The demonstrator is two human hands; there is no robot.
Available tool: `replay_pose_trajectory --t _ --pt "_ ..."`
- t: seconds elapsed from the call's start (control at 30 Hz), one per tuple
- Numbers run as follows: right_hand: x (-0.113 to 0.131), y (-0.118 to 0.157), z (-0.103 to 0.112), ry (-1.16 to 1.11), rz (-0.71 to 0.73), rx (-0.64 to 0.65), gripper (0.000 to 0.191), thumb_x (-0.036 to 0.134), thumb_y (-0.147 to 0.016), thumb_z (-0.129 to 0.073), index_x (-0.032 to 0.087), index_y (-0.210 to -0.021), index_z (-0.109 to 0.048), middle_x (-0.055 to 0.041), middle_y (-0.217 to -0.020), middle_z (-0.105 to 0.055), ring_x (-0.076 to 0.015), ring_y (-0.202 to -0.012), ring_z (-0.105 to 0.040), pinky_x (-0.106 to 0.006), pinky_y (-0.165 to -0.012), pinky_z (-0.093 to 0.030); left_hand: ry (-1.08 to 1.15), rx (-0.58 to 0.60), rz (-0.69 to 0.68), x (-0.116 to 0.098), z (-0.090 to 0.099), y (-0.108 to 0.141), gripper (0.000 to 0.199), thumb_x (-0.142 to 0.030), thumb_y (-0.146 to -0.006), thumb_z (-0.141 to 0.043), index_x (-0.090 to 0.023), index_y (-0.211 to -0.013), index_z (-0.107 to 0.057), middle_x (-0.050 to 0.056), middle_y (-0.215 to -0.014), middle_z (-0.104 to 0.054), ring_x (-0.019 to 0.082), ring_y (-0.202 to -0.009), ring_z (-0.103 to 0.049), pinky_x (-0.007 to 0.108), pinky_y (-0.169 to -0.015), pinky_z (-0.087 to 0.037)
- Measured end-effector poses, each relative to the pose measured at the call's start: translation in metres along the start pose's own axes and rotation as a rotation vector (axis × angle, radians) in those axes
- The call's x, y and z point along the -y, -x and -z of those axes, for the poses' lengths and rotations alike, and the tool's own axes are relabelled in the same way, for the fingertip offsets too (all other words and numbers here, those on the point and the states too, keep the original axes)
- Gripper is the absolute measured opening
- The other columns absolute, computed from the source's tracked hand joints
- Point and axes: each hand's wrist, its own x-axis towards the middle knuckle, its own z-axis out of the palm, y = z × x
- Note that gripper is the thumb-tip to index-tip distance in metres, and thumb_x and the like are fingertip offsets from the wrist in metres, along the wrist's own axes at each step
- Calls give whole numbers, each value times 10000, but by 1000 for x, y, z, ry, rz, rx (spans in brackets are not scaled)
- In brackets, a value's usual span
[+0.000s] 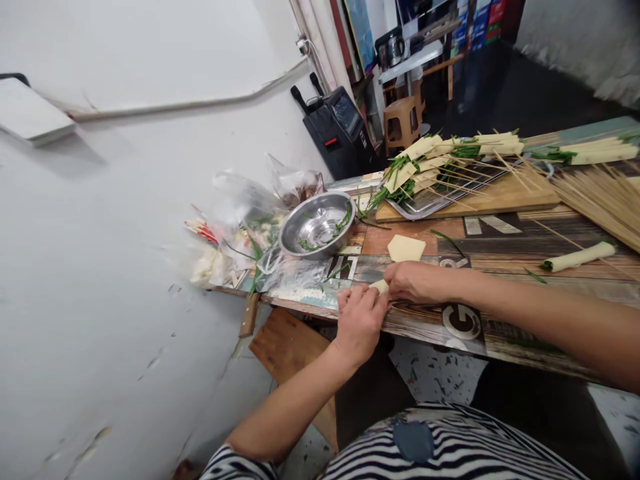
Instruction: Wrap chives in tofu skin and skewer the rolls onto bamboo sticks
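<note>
Near the table's front edge my left hand (361,317) is closed on a pale yellow tofu-skin roll (380,287), its fingers bent over the near side. My right hand (413,281) pinches the same roll from the right, and most of the roll is hidden by both hands. Just beyond them lies a flat piece of tofu skin (406,249). To the right, a finished roll (580,257) with green chives at its end rests on the table beside a thin skewer (555,233). A loose chive (447,241) lies between.
A steel bowl (320,230) with some chives stands left of my hands, by plastic bags (245,207). A metal tray (417,212) of skewered rolls sits on a wooden board (530,197). Bamboo skewers (605,200) lie at the right. A knife handle (249,315) overhangs the edge.
</note>
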Motion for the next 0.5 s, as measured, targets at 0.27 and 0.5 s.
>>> replay_pose_trajectory --t 0.27,0.5 --pt "6 9 -8 87 -49 -85 275 212 -913 -463 125 -767 -679 -91 -775 -624 -156 -726 -506 -277 -628 -330 271 214 -6 16 -5 -18 206 -218 -928 -496 -169 -812 -658 43 -769 -681 166 -730 -587 296 -687 -339" --pt "15 12 -19 182 -106 -114 224 171 -898 -458 107 -833 -664 -121 -846 -621 -186 -785 -495 -296 -639 -320 465 383 54 26 4 -36 221 -188 -873 -564 -177 -678 -666 24 -712 -689 149 -706 -617 242 -644 -363"
